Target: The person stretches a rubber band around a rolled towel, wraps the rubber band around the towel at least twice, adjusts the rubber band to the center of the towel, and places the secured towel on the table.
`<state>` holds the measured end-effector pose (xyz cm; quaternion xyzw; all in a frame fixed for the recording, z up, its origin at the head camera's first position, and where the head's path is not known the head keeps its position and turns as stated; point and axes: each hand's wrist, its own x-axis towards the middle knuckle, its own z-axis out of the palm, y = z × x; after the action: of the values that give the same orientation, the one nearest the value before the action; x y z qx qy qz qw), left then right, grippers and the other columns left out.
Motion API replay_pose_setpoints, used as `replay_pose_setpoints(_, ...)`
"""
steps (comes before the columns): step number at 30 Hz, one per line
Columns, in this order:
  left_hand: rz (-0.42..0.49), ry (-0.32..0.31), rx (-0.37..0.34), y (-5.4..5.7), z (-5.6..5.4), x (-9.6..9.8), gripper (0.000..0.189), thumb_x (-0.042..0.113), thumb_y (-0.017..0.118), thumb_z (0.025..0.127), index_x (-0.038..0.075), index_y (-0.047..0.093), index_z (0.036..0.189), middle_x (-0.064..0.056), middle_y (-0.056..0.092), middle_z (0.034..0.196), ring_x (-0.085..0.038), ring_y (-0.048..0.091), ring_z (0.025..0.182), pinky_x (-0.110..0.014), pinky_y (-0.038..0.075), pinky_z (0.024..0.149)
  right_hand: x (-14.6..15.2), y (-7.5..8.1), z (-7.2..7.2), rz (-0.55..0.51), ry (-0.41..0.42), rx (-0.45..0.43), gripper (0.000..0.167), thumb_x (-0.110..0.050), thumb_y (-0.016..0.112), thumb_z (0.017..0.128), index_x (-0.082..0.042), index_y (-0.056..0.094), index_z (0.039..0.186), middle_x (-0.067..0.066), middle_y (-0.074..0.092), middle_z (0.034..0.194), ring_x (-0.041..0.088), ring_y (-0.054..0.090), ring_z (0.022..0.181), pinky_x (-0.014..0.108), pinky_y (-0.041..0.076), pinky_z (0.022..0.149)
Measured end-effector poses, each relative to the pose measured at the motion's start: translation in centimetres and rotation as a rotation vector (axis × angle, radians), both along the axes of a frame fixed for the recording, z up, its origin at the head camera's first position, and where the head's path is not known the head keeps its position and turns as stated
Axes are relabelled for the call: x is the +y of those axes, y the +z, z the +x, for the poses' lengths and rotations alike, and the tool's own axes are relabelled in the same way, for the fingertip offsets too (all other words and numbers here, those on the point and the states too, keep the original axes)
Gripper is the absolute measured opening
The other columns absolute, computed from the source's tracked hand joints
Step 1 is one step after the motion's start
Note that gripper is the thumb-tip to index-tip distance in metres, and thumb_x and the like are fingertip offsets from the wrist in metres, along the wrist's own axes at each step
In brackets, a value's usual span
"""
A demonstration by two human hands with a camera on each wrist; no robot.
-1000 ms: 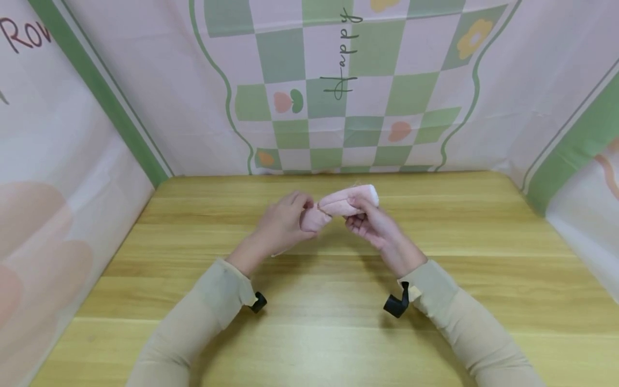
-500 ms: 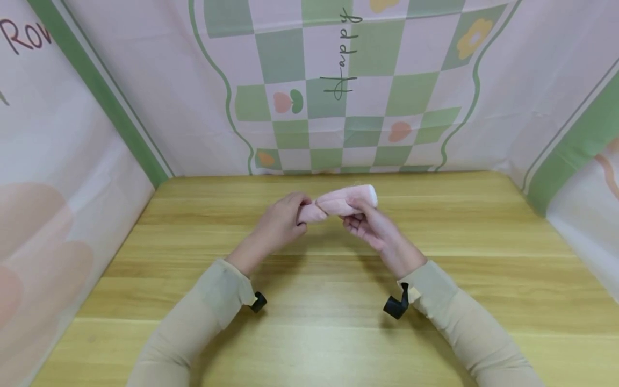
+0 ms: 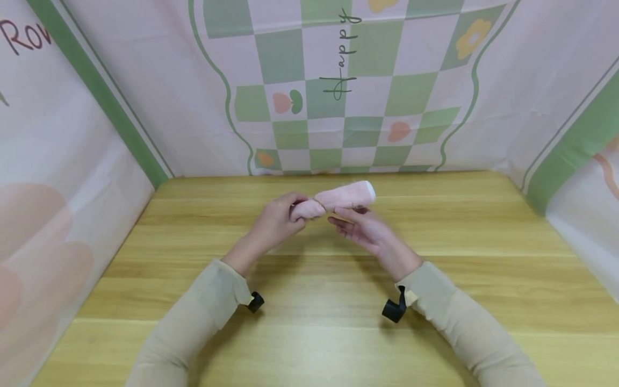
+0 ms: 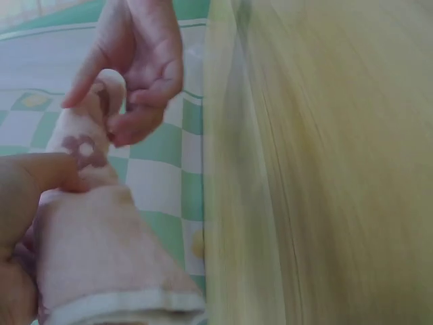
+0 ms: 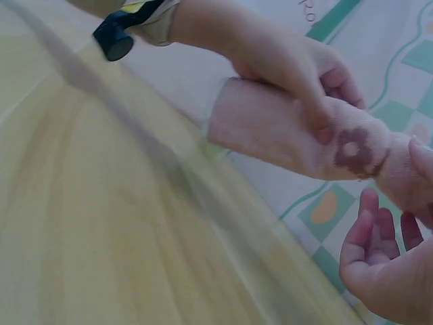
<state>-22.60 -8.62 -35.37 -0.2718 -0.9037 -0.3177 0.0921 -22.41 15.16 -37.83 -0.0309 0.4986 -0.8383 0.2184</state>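
A pink towel (image 3: pixel 349 195), rolled into a tube with a white edge at one end, is held over the table. A brown flower print and a narrow crease round its middle show on it. My left hand (image 3: pixel 276 219) grips the narrower left part, thumb pressed on the cloth in the left wrist view (image 4: pixel 27 203). Near the right part is my right hand (image 3: pixel 372 231), its fingers loosely extended below the roll and its thumb at the lower side. In the right wrist view the towel (image 5: pixel 264 128) passes between that hand's (image 5: pixel 389 271) thumb and spread fingers.
Under both hands lies a wooden table (image 3: pixel 319 333). A green and white checked cloth (image 3: pixel 329 131) hangs behind its far edge, with more printed cloth at both sides. Each wrist carries a small black camera (image 3: pixel 394 310).
The right hand has loosened its grip and slid down and left along the roll. The left hand has shifted slightly left, and more of the towel's right part shows.
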Motion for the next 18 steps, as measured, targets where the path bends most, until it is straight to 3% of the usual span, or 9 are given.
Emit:
replay_pose_setpoints(4,0.02,-0.055,-0.096,0.0,-0.1,-0.3,0.036,0.007,0.074,0.089,0.003,0.066,0.124,-0.011,0.072,0.11,-0.02,0.064,0.087,-0.034,0.054,0.077,-0.4,-0.3,0.1,0.026,0.02,-0.008,0.005,-0.013,0.065,0.102,-0.016,0.062,0.104,-0.002,0.064,0.111,0.017,0.064,0.106,0.03,0.045,0.09)
replay_pose_setpoints(8,0.033,-0.117,-0.166,-0.1,-0.3,-0.7,0.036,0.006,0.072,0.09,0.002,0.066,0.125,-0.012,0.072,0.109,-0.019,0.064,0.083,-0.032,0.054,0.074,-0.6,-0.3,0.3,0.004,0.006,-0.02,0.002,-0.016,0.065,0.103,-0.017,0.065,0.105,-0.001,0.063,0.111,0.016,0.062,0.104,0.03,0.046,0.086)
replay_pose_setpoints(13,0.022,-0.184,-0.236,-0.1,-0.8,-1.2,0.039,0.002,0.072,0.09,-0.001,0.065,0.128,-0.014,0.071,0.115,-0.021,0.065,0.094,-0.034,0.054,0.082,-0.8,-0.4,0.2,0.009,-0.032,-0.008,0.011,-0.016,0.061,0.104,-0.017,0.065,0.094,-0.002,0.063,0.099,0.014,0.058,0.092,0.025,0.049,0.074)
replay_pose_setpoints(18,-0.059,-0.209,-0.297,0.5,-0.9,-1.5,0.049,0.0,0.071,0.088,0.001,0.062,0.137,-0.014,0.068,0.124,-0.023,0.063,0.101,-0.038,0.053,0.088,-0.8,-0.6,0.2,0.077,-0.075,-0.016,0.018,-0.017,0.06,0.105,-0.018,0.065,0.087,-0.003,0.063,0.092,0.012,0.058,0.085,0.024,0.049,0.074)
